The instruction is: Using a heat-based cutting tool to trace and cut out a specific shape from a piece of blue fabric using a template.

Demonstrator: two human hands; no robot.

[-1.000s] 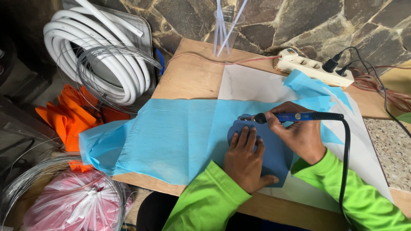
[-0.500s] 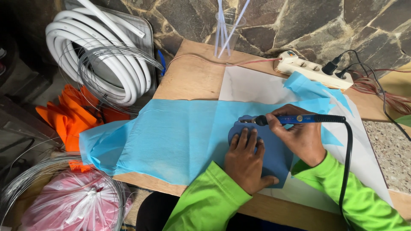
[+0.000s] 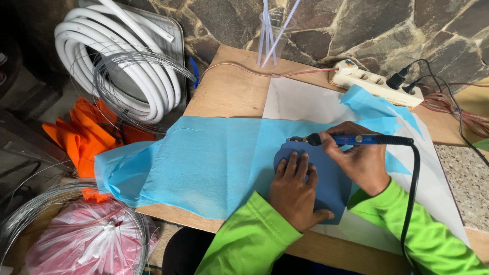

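Pressing template (image 3: 326,178) beside table edge (image 3: 224,224)

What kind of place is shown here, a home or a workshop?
Probably a small craft workshop: a plywood worktable against a stone wall, coils of white tubing and wire beside it, and a corded heat tool in the right hand.

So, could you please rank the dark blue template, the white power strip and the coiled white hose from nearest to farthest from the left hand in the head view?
1. Dark blue template: directly under the left hand, touching.
2. White power strip: at the board's far edge, up and right.
3. Coiled white hose: off the board, far upper left.
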